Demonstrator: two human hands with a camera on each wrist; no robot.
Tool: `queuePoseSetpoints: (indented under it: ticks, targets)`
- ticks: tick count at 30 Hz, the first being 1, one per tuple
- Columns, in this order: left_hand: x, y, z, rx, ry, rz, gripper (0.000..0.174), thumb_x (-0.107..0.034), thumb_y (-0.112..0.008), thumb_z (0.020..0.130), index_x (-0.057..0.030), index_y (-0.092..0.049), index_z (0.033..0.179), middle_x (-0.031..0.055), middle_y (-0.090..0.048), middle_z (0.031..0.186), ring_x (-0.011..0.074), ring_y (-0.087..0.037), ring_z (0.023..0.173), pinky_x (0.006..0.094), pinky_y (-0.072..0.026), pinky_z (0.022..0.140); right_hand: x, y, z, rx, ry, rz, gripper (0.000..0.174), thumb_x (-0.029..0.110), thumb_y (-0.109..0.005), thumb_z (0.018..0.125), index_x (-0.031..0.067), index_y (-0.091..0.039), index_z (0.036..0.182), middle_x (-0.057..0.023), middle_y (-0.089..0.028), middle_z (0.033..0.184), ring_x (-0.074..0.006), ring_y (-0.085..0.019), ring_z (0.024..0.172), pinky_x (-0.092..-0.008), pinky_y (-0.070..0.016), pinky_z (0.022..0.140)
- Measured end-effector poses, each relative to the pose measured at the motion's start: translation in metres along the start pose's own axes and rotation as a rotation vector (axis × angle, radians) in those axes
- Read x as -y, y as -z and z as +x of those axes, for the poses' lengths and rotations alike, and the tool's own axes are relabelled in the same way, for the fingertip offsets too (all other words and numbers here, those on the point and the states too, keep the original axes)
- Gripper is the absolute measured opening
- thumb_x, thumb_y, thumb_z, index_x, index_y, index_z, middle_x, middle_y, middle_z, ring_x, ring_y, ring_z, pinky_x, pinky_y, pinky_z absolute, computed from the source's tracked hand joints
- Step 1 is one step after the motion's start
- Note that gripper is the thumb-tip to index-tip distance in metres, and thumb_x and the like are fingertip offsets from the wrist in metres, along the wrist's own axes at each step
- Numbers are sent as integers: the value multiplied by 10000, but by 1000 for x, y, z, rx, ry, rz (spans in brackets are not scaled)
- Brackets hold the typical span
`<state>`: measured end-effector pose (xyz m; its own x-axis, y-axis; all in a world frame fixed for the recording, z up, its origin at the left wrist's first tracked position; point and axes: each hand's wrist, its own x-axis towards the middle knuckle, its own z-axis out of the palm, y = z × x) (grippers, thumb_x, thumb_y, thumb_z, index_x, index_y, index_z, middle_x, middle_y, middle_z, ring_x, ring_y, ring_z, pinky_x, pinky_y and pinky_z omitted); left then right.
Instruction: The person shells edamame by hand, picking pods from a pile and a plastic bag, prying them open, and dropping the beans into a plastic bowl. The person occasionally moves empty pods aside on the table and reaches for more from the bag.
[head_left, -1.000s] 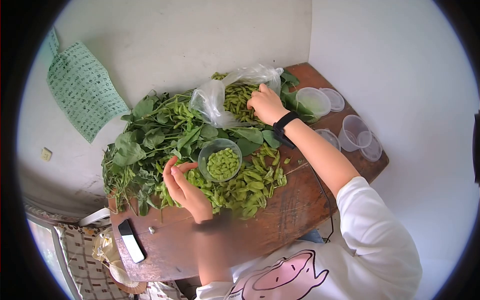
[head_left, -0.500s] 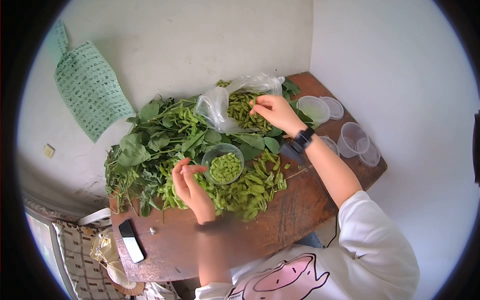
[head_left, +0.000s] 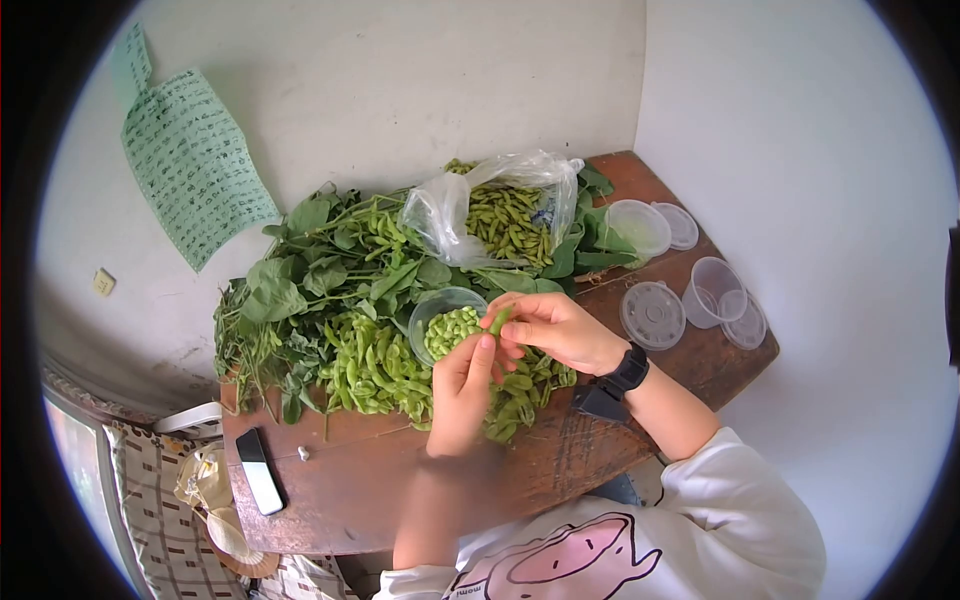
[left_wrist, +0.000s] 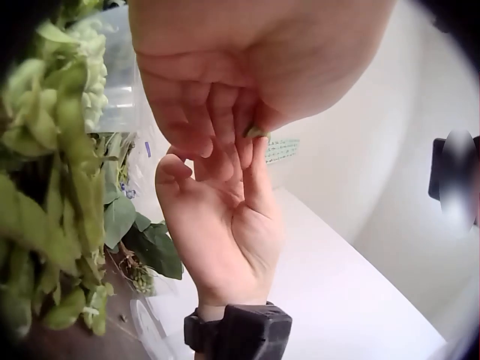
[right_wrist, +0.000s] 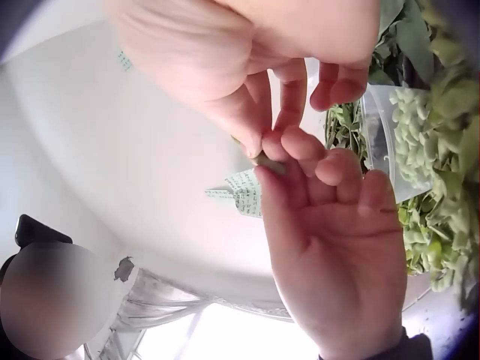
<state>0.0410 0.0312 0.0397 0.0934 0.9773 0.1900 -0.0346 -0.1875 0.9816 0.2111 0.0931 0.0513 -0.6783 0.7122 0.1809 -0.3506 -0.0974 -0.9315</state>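
Over a clear bowl [head_left: 428,310] of shelled green beans [head_left: 448,330], both hands meet on one green pod [head_left: 500,318]. My right hand [head_left: 505,325], with a black watch on its wrist, pinches the pod [right_wrist: 264,159] between thumb and fingers. My left hand [head_left: 484,345] comes up from below and its fingertips pinch the same pod [left_wrist: 256,133]. Behind the bowl, a clear plastic bag [head_left: 440,215] lies open with unshelled pods [head_left: 505,220] in it.
Leafy stalks [head_left: 300,280] and a heap of pods [head_left: 375,365] cover the left of the wooden table [head_left: 560,450]. Clear containers [head_left: 640,225], a lid [head_left: 652,314] and a cup [head_left: 712,285] stand right. A phone [head_left: 260,472] lies at the near left edge.
My right hand came back from the plastic bag to the bowl with a pod. My left hand shifted right from the pod heap and met it.
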Motion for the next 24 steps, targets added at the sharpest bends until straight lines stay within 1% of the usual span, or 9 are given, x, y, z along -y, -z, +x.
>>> queuePoseSetpoints:
  ticks: [3, 5, 6, 10, 11, 16, 18, 21, 24]
  targets:
    - [2, 0, 0, -17, 26, 49, 346, -251, -453, 1031, 26, -646, 958, 63, -676, 871, 107, -598, 743, 246, -464, 635, 3, -5, -5, -74, -39, 56, 231, 97, -616, 934, -9, -611, 1139, -25, -622, 853, -92, -588, 805, -240, -470, 724]
    - [5, -2, 0, -21, -46, 159, 325, -247, -481, 1022, 31, -645, 978, 59, -674, 860, 104, -597, 738, 238, -469, 640, -5, -3, -8, -152, -33, 39, 264, 92, -632, 923, -12, -603, 1164, -30, -631, 867, -92, -595, 812, -236, -474, 725]
    - [5, -4, 0, -16, -45, 158, 325, -247, -481, 1022, 31, -645, 978, 59, -674, 860, 104, -597, 738, 238, -469, 640, -8, -2, -9, -227, -29, 22, 299, 87, -649, 912, -15, -595, 1189, -36, -639, 881, -93, -603, 820, -231, -477, 727]
    - [2, -9, -2, 5, 25, 19, 343, -255, -461, 1026, 34, -642, 1002, 78, -672, 877, 120, -604, 740, 247, -490, 644, -6, -3, -11, -237, 32, 123, 306, 82, -669, 898, -14, -604, 1181, -34, -651, 905, -91, -601, 790, -227, -482, 718]
    - [1, -8, -2, 40, 72, -95, 347, -257, -452, 1028, 34, -641, 1002, 85, -671, 885, 127, -608, 742, 254, -496, 643, 0, -4, -13, -200, 13, 111, 283, 74, -673, 894, -10, -619, 1158, -29, -646, 918, -89, -600, 787, -231, -486, 722]
    - [-2, -6, -2, 80, 151, -187, 300, -223, -467, 1018, 19, -643, 994, 101, -674, 900, 140, -612, 730, 260, -493, 615, -4, 9, -15, -127, -17, -14, 218, 42, -663, 892, -8, -649, 1104, -33, -632, 994, -87, -602, 788, -238, -494, 745]
    - [-2, -5, -2, 90, 200, -272, 267, -203, -489, 1009, 12, -646, 989, 99, -676, 897, 138, -612, 725, 258, -488, 606, -4, 12, -13, -72, 78, -90, 201, 21, -639, 902, -16, -650, 1099, -38, -624, 1029, -96, -607, 858, -248, -498, 776]
    - [0, -3, -1, 116, 258, -296, 203, -169, -535, 985, -3, -652, 986, 95, -683, 879, 120, -610, 696, 240, -479, 585, 2, 7, -16, -45, 105, -159, 238, -12, -644, 882, -28, -658, 1119, -59, -605, 1094, -118, -591, 932, -256, -482, 834]
    - [3, 2, -2, 160, 323, -429, 175, -174, -587, 963, -13, -654, 961, 85, -685, 851, 102, -608, 667, 222, -479, 574, 2, 4, -17, -10, 74, -88, 231, 14, -621, 910, -25, -628, 1138, -41, -604, 1065, -116, -592, 982, -270, -489, 842]
